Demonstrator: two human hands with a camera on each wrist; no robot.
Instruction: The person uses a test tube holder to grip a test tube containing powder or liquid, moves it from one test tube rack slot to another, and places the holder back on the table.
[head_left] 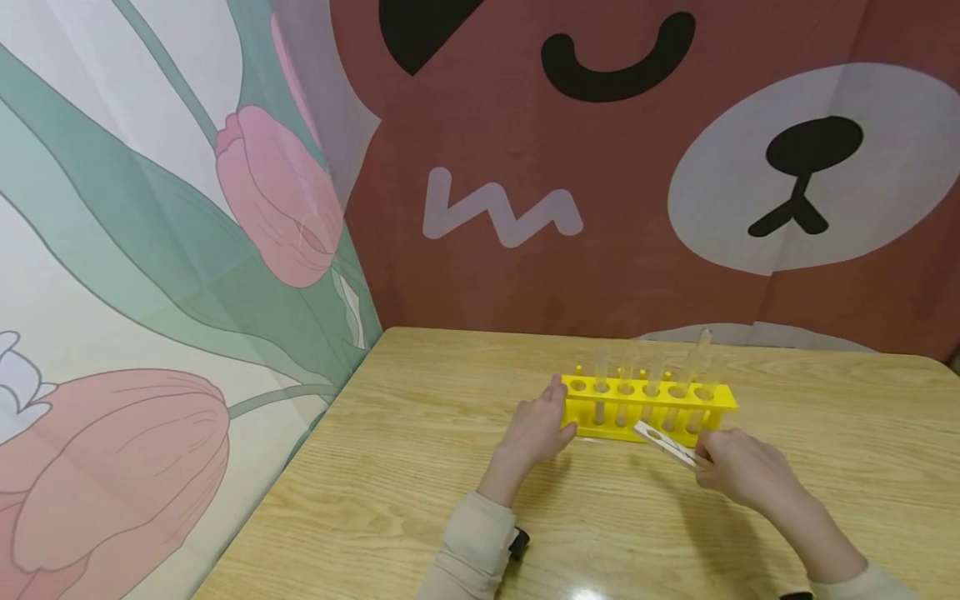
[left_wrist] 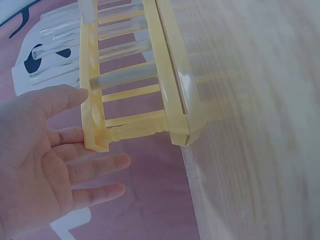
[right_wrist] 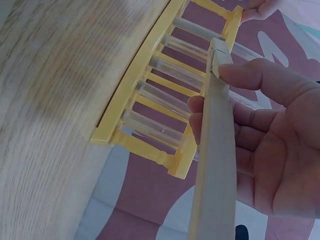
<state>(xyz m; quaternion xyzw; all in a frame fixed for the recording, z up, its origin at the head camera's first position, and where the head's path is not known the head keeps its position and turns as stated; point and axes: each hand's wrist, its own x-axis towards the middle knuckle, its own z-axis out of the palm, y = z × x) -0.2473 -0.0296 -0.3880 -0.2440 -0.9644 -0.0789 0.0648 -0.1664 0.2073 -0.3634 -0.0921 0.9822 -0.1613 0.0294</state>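
Note:
A yellow test tube rack (head_left: 647,388) stands on the table with several clear glass test tubes (head_left: 651,375) in it. Its leftmost hole has no tube, and one tube toward the right end rises higher than the others. My left hand (head_left: 534,427) grips the rack's left end by the upper plate, thumb and index finger at the edge (left_wrist: 89,120), the other fingers extended. In my right hand (head_left: 746,471) is a wooden test tube clamp (head_left: 667,444), pinched between thumb and fingers (right_wrist: 242,75). The clamp's far tip points left, in front of the rack's lower edge.
The wood-grain table (head_left: 375,500) reaches back to a cloth backdrop (head_left: 622,208) with a brown cartoon animal. On the left hangs a flower-print cloth (head_left: 135,292) along the table's side edge. A dark band (head_left: 519,543) shows at the left sleeve.

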